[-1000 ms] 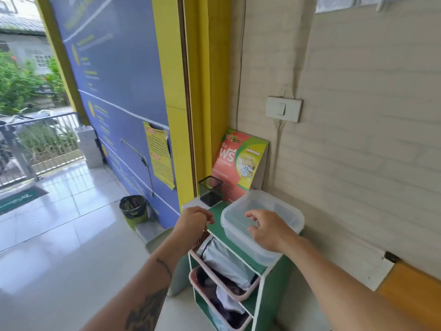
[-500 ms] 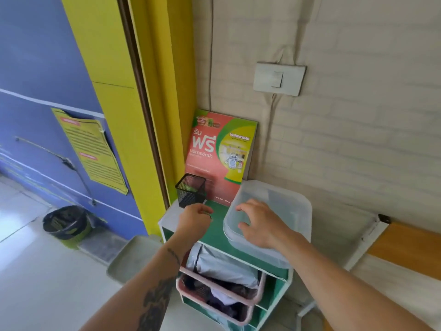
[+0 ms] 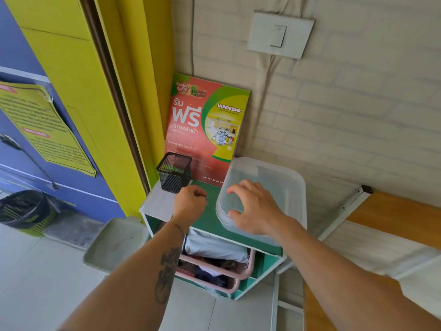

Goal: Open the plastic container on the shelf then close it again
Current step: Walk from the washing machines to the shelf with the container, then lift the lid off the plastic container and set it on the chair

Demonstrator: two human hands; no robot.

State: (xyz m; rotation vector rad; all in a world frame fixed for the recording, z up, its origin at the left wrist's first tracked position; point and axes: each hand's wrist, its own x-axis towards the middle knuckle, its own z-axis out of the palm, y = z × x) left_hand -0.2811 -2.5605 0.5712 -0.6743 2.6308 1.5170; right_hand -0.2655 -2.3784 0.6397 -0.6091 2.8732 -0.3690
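Observation:
A clear plastic container [image 3: 281, 185] with its lid on stands on the green top of a small shelf unit [image 3: 210, 213], against the brick wall. My right hand [image 3: 253, 206] hovers over the container's near left corner with fingers spread and curved; thumb and fingertips rest at the lid's edge. My left hand [image 3: 191, 201] is curled into a loose fist above the green top, just left of the container, holding nothing I can see.
A black mesh pen cup [image 3: 174, 172] stands at the shelf's back left. A red and green laundry poster [image 3: 205, 130] leans on the wall behind. Pink baskets [image 3: 238, 273] of clothes fill the shelf below. A wooden bench [image 3: 391, 216] is at right, a bin [image 3: 23, 211] at left.
The view has come closer and tilted down toward the shelf. My right hand stays over the container's near corner, fingers spreading wider. My left hand stays fisted beside it.

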